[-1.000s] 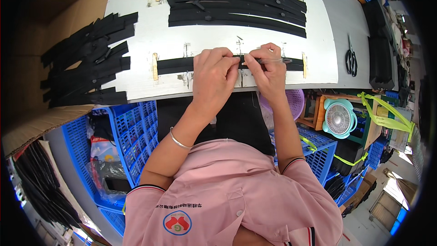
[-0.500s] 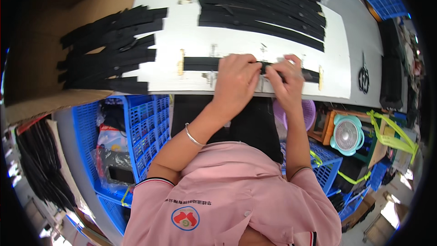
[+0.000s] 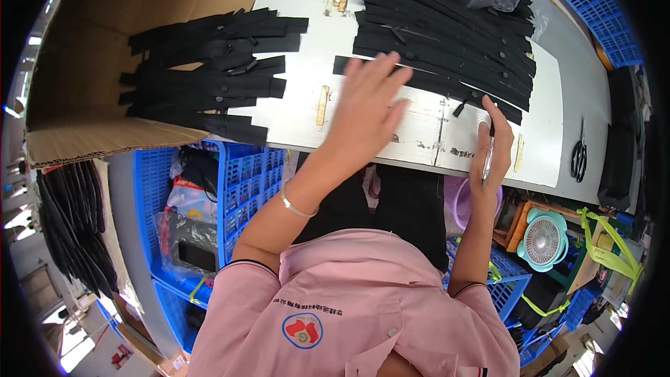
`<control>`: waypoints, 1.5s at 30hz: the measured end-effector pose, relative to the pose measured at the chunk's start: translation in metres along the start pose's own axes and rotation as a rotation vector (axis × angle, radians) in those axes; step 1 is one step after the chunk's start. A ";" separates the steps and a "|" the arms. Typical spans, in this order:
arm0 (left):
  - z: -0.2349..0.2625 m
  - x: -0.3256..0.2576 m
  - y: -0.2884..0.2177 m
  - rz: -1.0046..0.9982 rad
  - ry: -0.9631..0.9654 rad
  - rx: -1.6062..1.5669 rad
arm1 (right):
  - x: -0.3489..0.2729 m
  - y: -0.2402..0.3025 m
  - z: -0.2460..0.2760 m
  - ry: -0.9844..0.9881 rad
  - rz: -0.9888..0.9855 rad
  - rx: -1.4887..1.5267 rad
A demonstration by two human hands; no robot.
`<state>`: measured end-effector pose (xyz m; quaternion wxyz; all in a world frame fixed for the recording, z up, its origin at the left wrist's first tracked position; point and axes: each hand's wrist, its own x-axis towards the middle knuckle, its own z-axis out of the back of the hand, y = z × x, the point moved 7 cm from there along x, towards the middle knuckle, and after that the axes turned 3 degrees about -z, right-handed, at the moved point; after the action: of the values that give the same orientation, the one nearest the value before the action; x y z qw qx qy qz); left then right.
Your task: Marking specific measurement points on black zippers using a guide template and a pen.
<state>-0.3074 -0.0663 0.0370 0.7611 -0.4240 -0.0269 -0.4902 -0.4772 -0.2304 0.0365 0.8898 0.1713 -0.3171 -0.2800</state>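
A black zipper strip (image 3: 419,81) lies along the near side of a stack of similar black zippers (image 3: 447,42) on the white board (image 3: 412,115). Its small dark pull (image 3: 458,109) hangs off the near edge. My left hand (image 3: 370,108) is over the strip's left part, fingers stretched and slightly blurred; whether they touch it I cannot tell. At the strip's right end is my right hand (image 3: 493,146), its index finger extended near the strip. A slim silver-and-dark pen (image 3: 488,160) is held in this hand, along the palm.
More black zippers (image 3: 202,84) lie at the left, reaching into a cardboard box (image 3: 91,141). Small wooden blocks (image 3: 322,105) sit on the board. Black scissors (image 3: 578,157) lie at right. Blue baskets (image 3: 237,195) and a turquoise fan (image 3: 543,240) stand below the table.
The zipper strip has moved from the near edge of the board away from me, to the stack. My hands have spread apart, and the pen now shows in the right one. The view has shifted.
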 end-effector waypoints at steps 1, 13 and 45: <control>0.015 -0.002 0.002 -0.002 -0.025 0.098 | -0.003 -0.008 0.001 -0.011 -0.053 -0.016; 0.157 -0.049 0.110 0.273 -0.120 0.484 | -0.011 -0.019 0.006 -0.089 -0.081 0.062; -0.088 -0.008 -0.076 -0.103 0.070 -0.021 | -0.061 -0.088 0.064 -0.097 -0.034 -0.104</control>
<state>-0.4027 -0.1321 0.0240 0.7309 -0.4127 -0.0167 -0.5434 -0.5924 -0.2705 0.0129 0.8763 0.1164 -0.3418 -0.3190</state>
